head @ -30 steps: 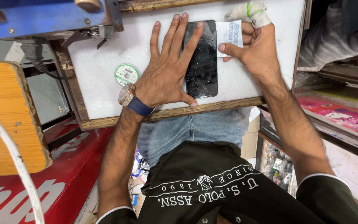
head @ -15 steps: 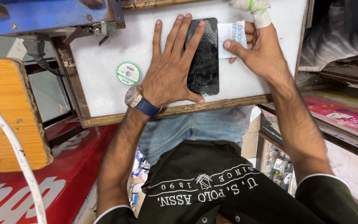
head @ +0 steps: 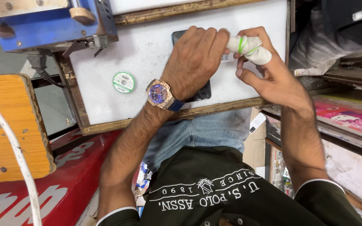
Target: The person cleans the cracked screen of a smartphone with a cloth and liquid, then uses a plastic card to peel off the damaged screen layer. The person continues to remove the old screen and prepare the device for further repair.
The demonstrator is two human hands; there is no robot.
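A dark phone [head: 202,92] lies on the white work board [head: 147,46], mostly hidden under my left hand [head: 193,62]. That hand, with a wristwatch [head: 160,94], presses on the phone and curls its fingers over the phone's right edge. My right hand [head: 269,75] is just right of it. Its finger wrapped in white tape with a green band [head: 248,45] touches my left fingertips. A small white slip [head: 228,57] shows only as a sliver between taped finger and thumb, which appear to pinch it.
A round green spool [head: 123,81] sits on the board left of the phone. A blue machine [head: 51,25] stands at the back left. An orange wooden block [head: 9,125], a white cable [head: 17,159] and a red panel [head: 63,175] lie at the left. Cluttered shelves [head: 344,121] are at the right.
My left hand went from flat with spread fingers to closed over the phone's right edge. My right hand moved up and left, bringing its taped finger against the left fingertips.
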